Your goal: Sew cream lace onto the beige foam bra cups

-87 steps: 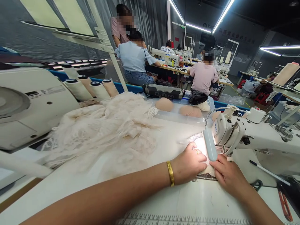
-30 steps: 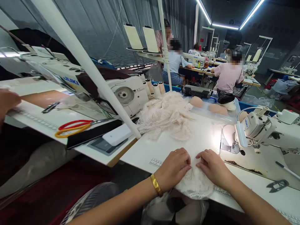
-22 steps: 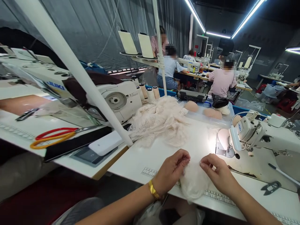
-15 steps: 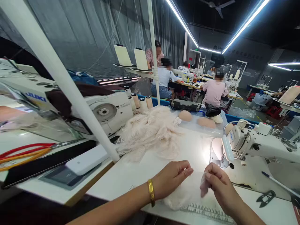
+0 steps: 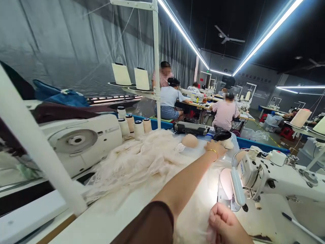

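Observation:
My left hand [image 5: 215, 148] is stretched far forward over the clear plastic at the back of the table. Its fingers look spread and cover the spot of a beige bra cup, so contact cannot be judged. Left of it lies another beige bra cup [image 5: 190, 140]. Low in the view, my right hand [image 5: 224, 222] is closed in a pinch on thin sheer fabric [image 5: 209, 230]. Just beyond that hand stands the sewing machine [image 5: 254, 173], its lamp lit, with a pale pink cup [image 5: 225, 183] by the needle area. A heap of cream lace fabric [image 5: 142, 156] spreads to the left.
A white thread-stand pole [image 5: 156, 67] rises behind the lace, and a thicker white post [image 5: 38, 145] crosses the left. Several thread cones [image 5: 138, 128] stand beside another machine [image 5: 83, 139]. A dark speaker-like box [image 5: 191, 128] lies at the back. Co-workers [image 5: 225, 110] sit beyond.
My left hand has gone from beside the right hand to the cups at the back. The right hand stays pinched on the sheer fabric. The view has shifted.

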A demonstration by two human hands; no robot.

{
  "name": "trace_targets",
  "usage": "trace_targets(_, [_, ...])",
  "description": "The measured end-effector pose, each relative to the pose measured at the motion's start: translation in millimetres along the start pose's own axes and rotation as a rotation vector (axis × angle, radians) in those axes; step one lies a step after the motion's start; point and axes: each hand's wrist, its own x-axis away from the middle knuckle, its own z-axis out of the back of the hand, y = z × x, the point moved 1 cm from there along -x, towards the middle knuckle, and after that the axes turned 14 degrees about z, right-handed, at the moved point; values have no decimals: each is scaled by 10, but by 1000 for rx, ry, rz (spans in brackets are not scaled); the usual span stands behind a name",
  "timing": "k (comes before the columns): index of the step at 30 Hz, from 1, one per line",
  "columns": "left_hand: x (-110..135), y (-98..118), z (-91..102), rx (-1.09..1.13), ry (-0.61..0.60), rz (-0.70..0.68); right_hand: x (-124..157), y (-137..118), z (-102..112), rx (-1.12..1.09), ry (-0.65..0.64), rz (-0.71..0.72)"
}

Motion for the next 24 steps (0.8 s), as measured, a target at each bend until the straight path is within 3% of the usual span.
trace_targets(3, [-78,238,-240,-42,47,13,33,-70,-8,-26,1,14])
trace_targets(7, [-190,248,-423,-117,81,-86,123,-254,-50,-48,47,10])
trace_targets(10, [-307,81,-385,-179,65,-222,164,-336,-60,-54,72,-14])
trace_targets(14, [-342,-227,-138,-242,64,-377,181,-329,-44,-46,77,-13])
trace_targets(19, [-65,-539,153,-265,125,-501,168,-286,-43,-37,90,0])
trace_targets(24, [506,-994,131,-289,81,-540,147,-273,-81,-37,97,18])
